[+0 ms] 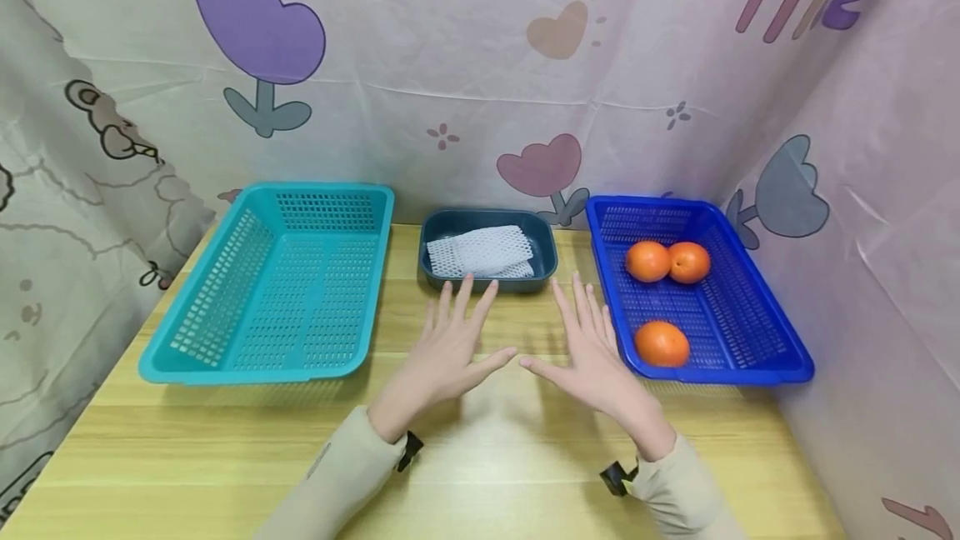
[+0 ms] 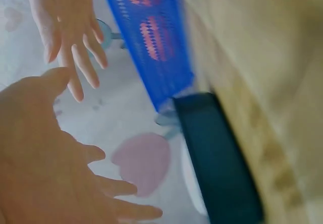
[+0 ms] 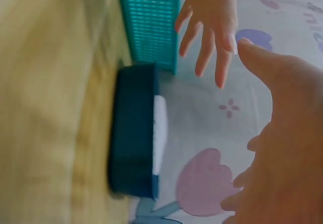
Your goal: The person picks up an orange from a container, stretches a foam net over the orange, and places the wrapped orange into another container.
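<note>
Both hands hover over the table with fingers spread, and neither holds anything. My left hand [image 1: 447, 348] is in front of a small dark teal bin [image 1: 487, 285], in which white foam fruit nets [image 1: 480, 252] lie. My right hand [image 1: 592, 352] is between that bin and a blue plastic basket [image 1: 738, 373], close to the basket's left rim. Inside the blue basket are three round orange fruits, two touching at the back [image 1: 648, 262] and one near the front [image 1: 662, 344]. In the left wrist view the fruits show only through the basket's holes.
A turquoise plastic basket [image 1: 300, 298] stands at the left with nothing in it. The wooden table [image 1: 480, 473] ends at a printed curtain [image 1: 450, 65] behind and along the right side. Black straps [image 1: 617, 477] show at both cuffs.
</note>
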`<move>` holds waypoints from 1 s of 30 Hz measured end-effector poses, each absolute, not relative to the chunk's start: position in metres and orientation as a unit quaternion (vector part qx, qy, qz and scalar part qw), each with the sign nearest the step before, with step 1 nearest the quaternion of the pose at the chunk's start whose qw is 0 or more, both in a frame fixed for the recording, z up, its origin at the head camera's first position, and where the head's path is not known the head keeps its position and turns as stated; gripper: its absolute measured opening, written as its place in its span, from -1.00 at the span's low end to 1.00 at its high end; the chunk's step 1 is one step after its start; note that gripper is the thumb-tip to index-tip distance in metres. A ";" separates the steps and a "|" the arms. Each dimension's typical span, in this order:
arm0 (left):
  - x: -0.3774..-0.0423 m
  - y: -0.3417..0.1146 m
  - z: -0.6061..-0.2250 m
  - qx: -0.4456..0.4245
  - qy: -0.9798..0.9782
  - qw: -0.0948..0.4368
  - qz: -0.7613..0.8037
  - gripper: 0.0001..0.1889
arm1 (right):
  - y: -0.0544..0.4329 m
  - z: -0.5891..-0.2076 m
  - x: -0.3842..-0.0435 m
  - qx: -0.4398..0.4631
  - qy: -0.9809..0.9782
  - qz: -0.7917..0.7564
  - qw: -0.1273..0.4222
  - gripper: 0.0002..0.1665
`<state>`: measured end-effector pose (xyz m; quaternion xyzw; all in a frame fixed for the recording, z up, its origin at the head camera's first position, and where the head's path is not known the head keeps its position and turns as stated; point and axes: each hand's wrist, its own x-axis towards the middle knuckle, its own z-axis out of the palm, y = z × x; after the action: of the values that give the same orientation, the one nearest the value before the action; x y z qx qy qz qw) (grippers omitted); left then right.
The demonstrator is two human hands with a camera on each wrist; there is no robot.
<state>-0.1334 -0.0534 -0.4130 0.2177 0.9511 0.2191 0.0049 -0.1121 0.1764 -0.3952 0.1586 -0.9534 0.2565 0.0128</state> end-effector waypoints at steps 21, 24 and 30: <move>-0.190 0.107 -0.377 0.391 0.845 0.035 0.363 -0.14 | 0.328 -0.357 -0.136 0.119 -0.937 0.328 -0.031 0.33; -0.188 0.132 -0.381 0.390 0.849 0.057 0.351 -0.14 | 0.350 -0.363 -0.141 0.106 -0.936 0.329 -0.059 0.33; -0.184 0.171 -0.386 0.384 0.868 0.105 0.298 -0.13 | 0.378 -0.382 -0.146 0.114 -0.915 0.369 -0.119 0.26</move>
<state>-0.1843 0.1714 -0.3864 0.3836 0.8678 0.2981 0.1047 -0.1459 0.3778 -0.3820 0.1136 -0.9148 0.3689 -0.1188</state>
